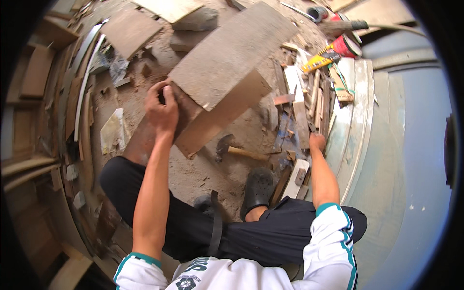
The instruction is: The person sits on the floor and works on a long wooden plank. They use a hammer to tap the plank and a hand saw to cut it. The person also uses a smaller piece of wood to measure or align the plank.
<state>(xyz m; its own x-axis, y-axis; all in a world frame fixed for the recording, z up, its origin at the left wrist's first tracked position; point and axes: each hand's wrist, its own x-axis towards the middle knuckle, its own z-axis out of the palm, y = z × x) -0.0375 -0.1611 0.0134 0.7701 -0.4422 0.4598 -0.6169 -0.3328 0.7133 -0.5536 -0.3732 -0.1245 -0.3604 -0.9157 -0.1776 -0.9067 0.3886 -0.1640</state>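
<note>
A box-like piece of joined wooden boards (pixel 232 55) stands on the ground in front of me, its broad grey-brown top tilted. My left hand (pixel 163 108) is at its near left corner, thumb and fingers curled and closed on the board's edge. Out to the right, my right hand (pixel 317 141) is closed low over a pile of wood strips (pixel 316 99). A small dark piece shows just past its fingers, but I cannot make out what it is. Between my feet and the boards lies a claw hammer (pixel 246 153) with a wooden handle.
A yellow-handled saw (pixel 321 59) and a red can (pixel 346 46) lie beyond the strips. Loose boards (pixel 131 31) and bricks (pixel 195 21) stand at the far left. Wooden frames (pixel 36 159) line the left side. A pale blue panel (pixel 406 145) borders the right.
</note>
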